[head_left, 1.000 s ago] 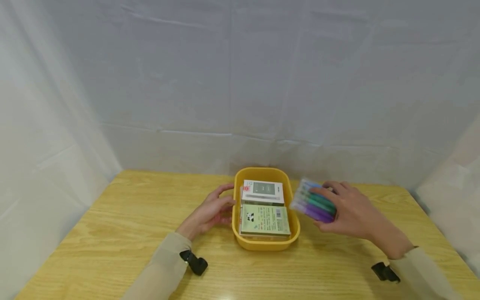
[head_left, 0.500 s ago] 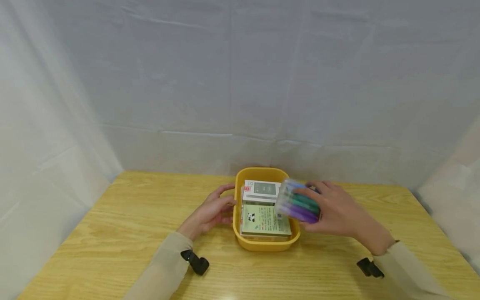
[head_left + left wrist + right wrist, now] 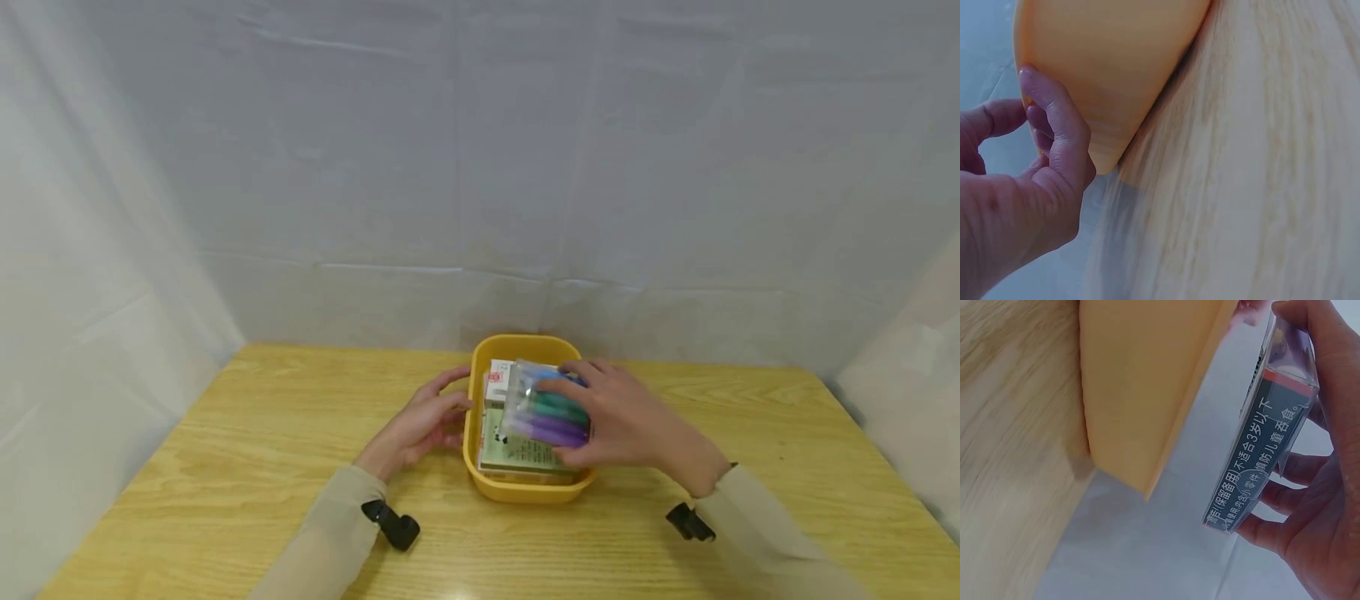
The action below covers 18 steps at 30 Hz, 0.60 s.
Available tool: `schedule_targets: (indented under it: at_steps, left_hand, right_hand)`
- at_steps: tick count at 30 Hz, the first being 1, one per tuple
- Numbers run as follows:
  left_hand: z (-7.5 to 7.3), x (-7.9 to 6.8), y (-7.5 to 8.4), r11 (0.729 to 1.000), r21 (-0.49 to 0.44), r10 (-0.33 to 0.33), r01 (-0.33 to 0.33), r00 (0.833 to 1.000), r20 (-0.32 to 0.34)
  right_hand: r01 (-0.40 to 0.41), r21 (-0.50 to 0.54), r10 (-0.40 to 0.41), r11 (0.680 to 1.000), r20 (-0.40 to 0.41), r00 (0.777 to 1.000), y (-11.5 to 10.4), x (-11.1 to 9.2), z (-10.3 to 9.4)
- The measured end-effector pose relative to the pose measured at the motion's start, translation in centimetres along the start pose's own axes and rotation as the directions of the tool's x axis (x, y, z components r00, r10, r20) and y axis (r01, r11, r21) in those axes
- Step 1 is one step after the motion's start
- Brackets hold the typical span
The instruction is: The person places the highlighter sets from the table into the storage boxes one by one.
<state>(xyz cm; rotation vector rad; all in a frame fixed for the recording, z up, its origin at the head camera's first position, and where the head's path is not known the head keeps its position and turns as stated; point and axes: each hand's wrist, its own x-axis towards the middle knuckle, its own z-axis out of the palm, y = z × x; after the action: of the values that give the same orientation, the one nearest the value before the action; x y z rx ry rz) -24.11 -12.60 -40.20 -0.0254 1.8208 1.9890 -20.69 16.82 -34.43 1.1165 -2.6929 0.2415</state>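
Note:
In the head view my left hand [image 3: 420, 425] is at the left side of a yellow plastic bin [image 3: 532, 492]. The left wrist view shows its bent fingers and thumb gripping the bin's rim. Over the bin, my right hand [image 3: 622, 417] holds a clear pack of coloured pens [image 3: 551, 408], with blue, green and purple showing. Thumb and fingers grip opposite sides of the pack [image 3: 1260, 450], whose dark printed edge faces the right wrist camera. Inside the bin lie a green box [image 3: 517, 446] with a panda picture and a white box [image 3: 497, 375], both partly hidden by the pack.
The bin stands on a wood-grain table [image 3: 315, 417] near its back edge. A pale sheet [image 3: 390, 300] hangs behind the table, with more sheeting at both sides. A black strap camera [image 3: 390, 525] is worn on the left wrist, another [image 3: 690, 521] on the right.
My right hand has carried the pack of pens leftward from beside the bin to above it, now covering part of both boxes. The left hand has stayed at the bin's side.

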Motion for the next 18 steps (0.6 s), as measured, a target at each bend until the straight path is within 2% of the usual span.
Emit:
schedule_targets:
  at_steps: [9, 18]
  left_hand:
    - [0.1, 0.1, -0.2, 1.0, -0.021, 0.013, -0.013, 1.0, 0.003]
    - [0.0, 0.1, -0.1, 1.0, -0.027, 0.011, -0.011, 1.0, -0.001]
  right_hand:
    - [0.056, -0.017, -0.056, 0.998, 0.044, 0.997, -1.1, 1.7, 1.0]
    - [0.06, 0.018, -0.062, 0.998, 0.106, 0.992, -1.1, 2.5, 2.1]
